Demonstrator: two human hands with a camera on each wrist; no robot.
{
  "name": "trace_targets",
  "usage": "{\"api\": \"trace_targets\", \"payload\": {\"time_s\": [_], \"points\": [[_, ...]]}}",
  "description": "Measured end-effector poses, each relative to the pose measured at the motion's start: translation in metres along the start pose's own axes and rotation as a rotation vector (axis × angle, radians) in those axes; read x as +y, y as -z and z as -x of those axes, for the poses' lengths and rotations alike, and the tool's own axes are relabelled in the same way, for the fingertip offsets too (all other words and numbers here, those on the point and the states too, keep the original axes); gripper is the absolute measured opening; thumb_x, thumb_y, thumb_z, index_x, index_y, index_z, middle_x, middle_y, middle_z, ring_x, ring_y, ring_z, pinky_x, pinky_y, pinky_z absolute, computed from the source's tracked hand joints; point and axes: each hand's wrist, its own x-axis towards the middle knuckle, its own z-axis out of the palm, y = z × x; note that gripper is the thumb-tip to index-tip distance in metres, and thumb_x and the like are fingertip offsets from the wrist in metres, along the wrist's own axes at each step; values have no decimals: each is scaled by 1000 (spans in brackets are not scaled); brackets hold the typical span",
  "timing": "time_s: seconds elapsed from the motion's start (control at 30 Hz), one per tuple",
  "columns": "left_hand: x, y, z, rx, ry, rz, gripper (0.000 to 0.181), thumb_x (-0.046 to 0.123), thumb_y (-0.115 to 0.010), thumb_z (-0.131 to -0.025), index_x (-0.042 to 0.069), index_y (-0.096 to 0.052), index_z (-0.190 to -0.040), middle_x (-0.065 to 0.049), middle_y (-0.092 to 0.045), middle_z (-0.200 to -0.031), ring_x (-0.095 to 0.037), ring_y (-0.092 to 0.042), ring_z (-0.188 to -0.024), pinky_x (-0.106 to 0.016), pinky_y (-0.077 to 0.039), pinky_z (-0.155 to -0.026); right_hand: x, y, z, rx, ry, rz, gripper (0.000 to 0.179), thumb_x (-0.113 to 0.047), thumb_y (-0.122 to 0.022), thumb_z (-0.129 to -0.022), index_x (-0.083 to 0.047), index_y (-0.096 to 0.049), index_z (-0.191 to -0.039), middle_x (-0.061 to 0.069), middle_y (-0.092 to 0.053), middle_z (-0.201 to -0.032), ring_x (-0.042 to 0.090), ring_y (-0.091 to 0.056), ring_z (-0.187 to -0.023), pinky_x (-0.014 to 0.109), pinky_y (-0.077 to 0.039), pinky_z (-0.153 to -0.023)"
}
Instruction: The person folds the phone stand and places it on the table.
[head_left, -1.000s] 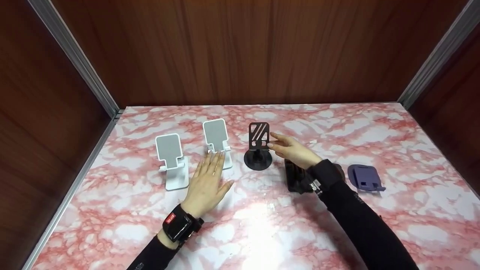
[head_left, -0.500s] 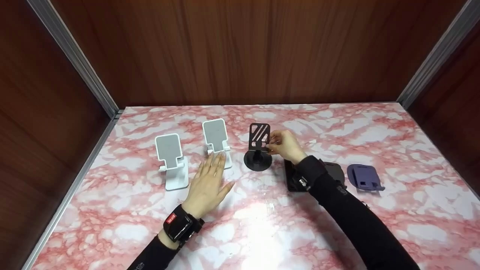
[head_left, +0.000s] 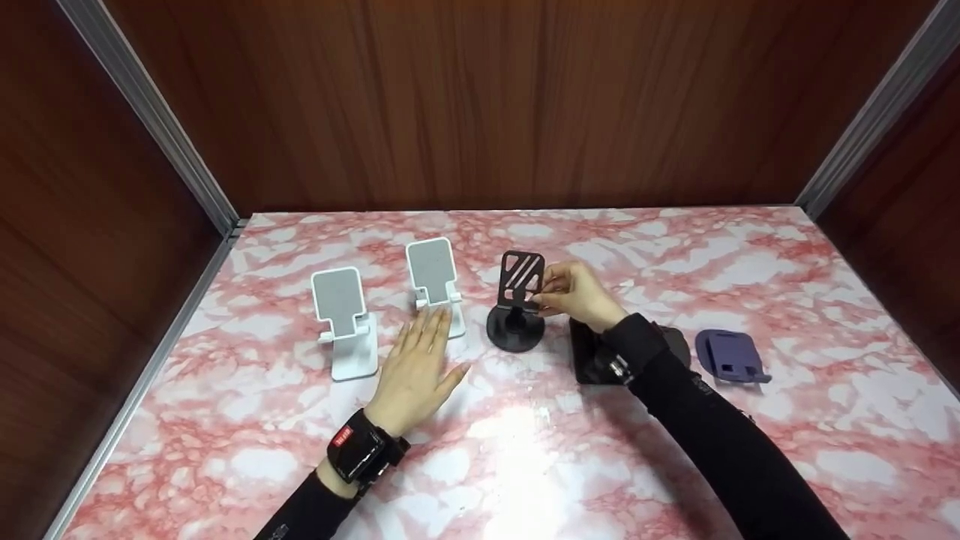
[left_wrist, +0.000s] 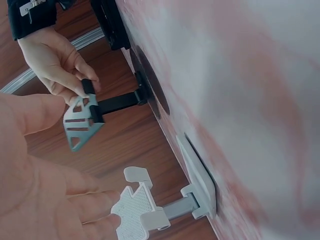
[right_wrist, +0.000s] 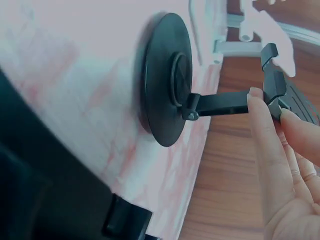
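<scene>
A black phone stand (head_left: 516, 327) with a round base and a slotted upright plate stands mid-table. My right hand (head_left: 583, 294) pinches the right edge of its plate between thumb and fingers; the right wrist view shows the thumb and fingers on the black plate (right_wrist: 274, 82) above the arm. My left hand (head_left: 414, 369) is held flat with fingers straight, palm down, its fingertips in front of a white phone stand (head_left: 432, 271) with a grey pad. Whether those fingertips touch it I cannot tell. The left wrist view shows this white stand (left_wrist: 134, 212) beyond the fingers.
Another white phone stand (head_left: 339, 301) stands at the left. Black folded stands (head_left: 586, 352) lie partly hidden under the right forearm, and a purple folded stand (head_left: 733, 355) lies farther right. Brown wood-grain panels (head_left: 480, 105) enclose the marbled tabletop (head_left: 255, 465).
My right hand has gone from spread fingers beside the black stand to pinching its plate. The black stand has shifted slightly toward me and its plate looks tilted. My left hand has hardly moved.
</scene>
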Motion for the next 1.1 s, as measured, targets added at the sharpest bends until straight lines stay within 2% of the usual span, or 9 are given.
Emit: {"api": "trace_targets", "payload": {"time_s": [0.17,0.3,0.4,0.6,0.77,0.87,0.93,1.0,1.1], "points": [[-3,-2,-1,-15,-37,94,75,38,-53,-99,-6,-22,-151,-23,-21,-156,-38,-14,-144,-50,-13,-117,-9,-3,10,-83,3,-30,8,16,-62,-85,10,-56,-86,15,-66,-80,20,-68,-71,45,-59,-74],[-6,-4,-2,-31,-92,210,75,34,-54,-99,-8,-19,-150,-25,-18,-156,-41,-14,-143,-53,-15,-116,-16,-10,17,-127,3,-46,8,14,-63,-86,10,-56,-88,17,-67,-83,20,-69,-73,44,-59,-74],[-7,-6,-3,-53,-101,312,75,34,-52,-100,-8,-17,-150,-25,-15,-157,-41,-12,-143,-55,-14,-116,-19,-15,21,-149,0,-57,10,11,-65,-86,8,-56,-87,20,-66,-85,20,-68,-73,45,-58,-75],[-8,-9,-6,-116,-14,565,75,37,-50,-100,1,-13,-154,-19,-12,-159,-38,-14,-144,-57,-14,-115,-25,-21,29,-175,20,-60,8,12,-64,-86,10,-57,-91,18,-66,-86,20,-68,-75,43,-59,-75],[-9,-13,-8,-144,14,850,73,21,-55,-99,-2,-12,-153,-26,-18,-155,-42,-28,-138,-51,-26,-112,-32,-24,37,-194,36,-61,9,12,-63,-87,11,-58,-94,15,-67,-87,20,-67,-79,45,-58,-77],[-10,-16,-10,-179,46,1004,73,12,-55,-98,-5,-10,-152,-32,-22,-151,-45,-35,-134,-46,-38,-107,-35,-26,41,-200,40,-41,9,11,-63,-87,10,-58,-95,15,-66,-88,19,-67,-80,43,-59,-77],[-10,-18,-10,-202,81,1082,71,8,-54,-97,-6,-12,-152,-35,-27,-148,-45,-42,-129,-42,-44,-102,-36,-26,43,-197,47,-23,9,10,-64,-87,10,-58,-94,15,-66,-88,19,-67,-79,42,-59,-76],[-9,-20,-11,-221,128,1201,68,1,-53,-96,-8,-14,-150,-37,-35,-142,-40,-53,-120,-40,-50,-96,-37,-27,45,-194,61,-12,9,9,-65,-87,11,-58,-92,16,-67,-87,19,-67,-79,42,-59,-76],[-4,-22,-11,-241,183,1378,61,-7,-50,-94,-11,-21,-148,-34,-47,-133,-30,-62,-107,-39,-52,-93,-38,-26,49,-182,84,-4,9,9,-65,-87,11,-57,-91,17,-67,-87,19,-68,-79,42,-59,-76]]}}
